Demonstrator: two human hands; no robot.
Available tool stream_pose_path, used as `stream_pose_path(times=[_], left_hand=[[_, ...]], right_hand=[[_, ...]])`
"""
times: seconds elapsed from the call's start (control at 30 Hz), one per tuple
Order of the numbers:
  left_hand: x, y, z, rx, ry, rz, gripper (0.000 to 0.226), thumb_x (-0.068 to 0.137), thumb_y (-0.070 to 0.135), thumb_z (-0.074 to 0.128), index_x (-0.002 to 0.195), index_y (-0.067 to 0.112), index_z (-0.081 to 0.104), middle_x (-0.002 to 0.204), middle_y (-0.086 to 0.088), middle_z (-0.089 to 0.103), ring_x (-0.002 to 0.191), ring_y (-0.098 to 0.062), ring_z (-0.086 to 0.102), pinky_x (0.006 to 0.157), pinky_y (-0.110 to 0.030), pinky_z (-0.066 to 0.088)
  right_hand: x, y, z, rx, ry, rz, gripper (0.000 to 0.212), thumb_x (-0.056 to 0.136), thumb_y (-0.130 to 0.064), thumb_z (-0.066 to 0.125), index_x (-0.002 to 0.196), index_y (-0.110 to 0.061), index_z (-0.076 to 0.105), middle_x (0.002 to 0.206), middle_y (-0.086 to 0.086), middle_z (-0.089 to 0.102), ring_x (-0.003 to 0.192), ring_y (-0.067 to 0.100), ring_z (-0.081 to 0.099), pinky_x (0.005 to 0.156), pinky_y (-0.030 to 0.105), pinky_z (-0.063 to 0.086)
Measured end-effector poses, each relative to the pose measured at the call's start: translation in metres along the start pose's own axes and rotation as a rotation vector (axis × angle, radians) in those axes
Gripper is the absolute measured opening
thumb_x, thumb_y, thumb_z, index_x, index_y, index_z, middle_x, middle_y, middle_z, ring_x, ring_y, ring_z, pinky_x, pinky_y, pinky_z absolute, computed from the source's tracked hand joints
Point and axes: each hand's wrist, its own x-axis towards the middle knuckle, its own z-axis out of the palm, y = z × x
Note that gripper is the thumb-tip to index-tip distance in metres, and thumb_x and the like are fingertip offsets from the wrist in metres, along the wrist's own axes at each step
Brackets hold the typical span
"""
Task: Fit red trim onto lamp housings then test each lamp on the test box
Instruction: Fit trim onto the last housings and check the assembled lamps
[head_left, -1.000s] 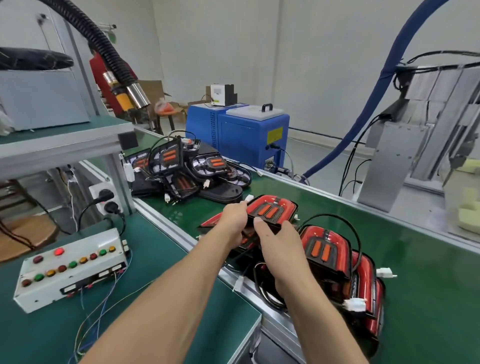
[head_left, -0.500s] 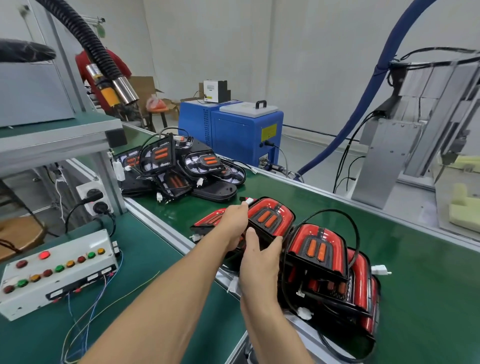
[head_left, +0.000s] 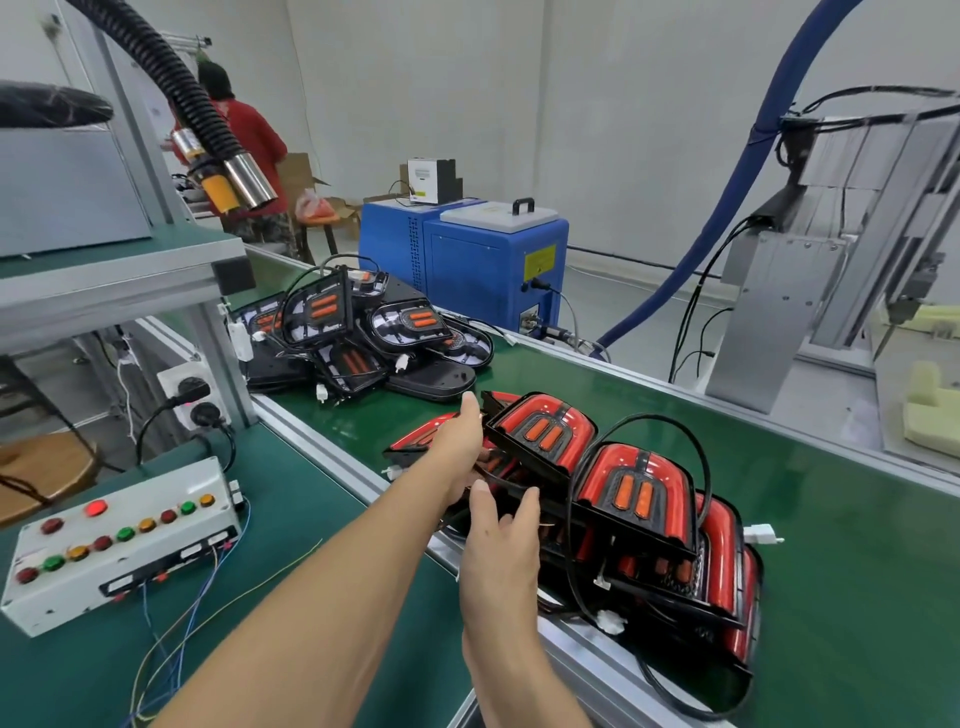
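Workshop, white walls; green conveyor belt with aluminium side rails running from near right to far left.

Landmark: row of red-trimmed lamps, overlapping one another at the belt's near rail, black leads looped over them, one white plug lying just beyond the row on bare belt.

- Left hand: at the far-left end of the row, thumb up against the rim of the end lamp, which is tilted up. Fingers are hidden behind the lamp, so the grip cannot be told.
- Right hand: at the near-left side of the row, over the rail, fingers loosely extended and touching the black leads beneath; nothing visibly gripped.
- Untrimmed black housings: heaped further along the belt, well apart from the row, open green belt between.
- Test box: white, coloured buttons, one red lamp lit; on the green table, left of the row across the rail, loose wires trailing from its front.
- Blue machine: beyond the belt's far rail.
- Person in red: far background, behind the black corrugated hose.
- Belt right of the row: open green surface to the far rail.
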Motion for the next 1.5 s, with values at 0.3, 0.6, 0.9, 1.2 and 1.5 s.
stream_pose_path(times=[0.3, 0.6, 0.9, 1.2, 1.5], left_hand=[[-0.012, -0.025, -0.040, 0.064, 0.078, -0.021, 0.087, 0.100, 0.072, 0.018, 0.136, 0.002, 0.055, 0.128, -0.015, 0.062, 0.109, -0.034, 0.065, 0.095, -0.043, 0.054], [-0.105, -0.083, -0.184, -0.119, 0.147, 0.220, 0.052, 0.109, 0.046, 0.038, 0.100, 0.006, 0.070, 0.079, -0.006, 0.078, 0.070, -0.017, 0.074, 0.063, -0.024, 0.057], [-0.262, -0.201, -0.376, -0.104, 0.687, 0.235, 0.028, 0.107, 0.022, 0.050, 0.095, 0.010, 0.072, 0.075, -0.001, 0.076, 0.069, -0.013, 0.072, 0.064, -0.023, 0.054], [-0.331, -0.267, -0.486, 0.125, 1.086, -0.095, 0.048, 0.095, 0.026, 0.060, 0.054, 0.020, 0.035, 0.047, 0.010, 0.033, 0.049, -0.016, 0.029, 0.052, -0.028, 0.022], [-0.308, -0.284, -0.603, -0.078, 1.323, -0.227, 0.057, 0.099, 0.052, 0.053, 0.138, 0.011, 0.054, 0.122, -0.012, 0.063, 0.094, -0.031, 0.062, 0.072, -0.034, 0.053]], right_hand=[[-0.034, 0.032, 0.008, -0.053, -0.122, 0.116, 0.079, 0.099, -0.056, 0.050, 0.162, -0.034, 0.008, 0.169, -0.006, 0.018, 0.153, 0.013, 0.023, 0.123, 0.040, 0.026], [-0.115, 0.059, 0.047, -0.066, -0.334, -0.010, 0.037, 0.100, -0.033, 0.059, 0.137, -0.034, 0.054, 0.141, -0.015, 0.056, 0.118, -0.013, 0.053, 0.093, 0.008, 0.038], [-0.260, 0.103, 0.132, -0.123, -1.021, 0.018, 0.014, 0.101, -0.018, 0.060, 0.096, -0.022, 0.073, 0.081, -0.001, 0.078, 0.071, 0.012, 0.073, 0.068, 0.026, 0.054], [-0.293, 0.138, 0.177, -0.361, -1.209, -0.136, 0.015, 0.101, -0.028, 0.057, 0.096, -0.031, 0.070, 0.086, -0.016, 0.075, 0.081, -0.001, 0.071, 0.070, 0.018, 0.055], [-0.281, 0.157, 0.207, -0.347, -1.076, -0.163, 0.019, 0.096, -0.009, 0.064, 0.092, -0.025, 0.075, 0.075, -0.011, 0.075, 0.069, 0.004, 0.071, 0.060, 0.019, 0.056]])
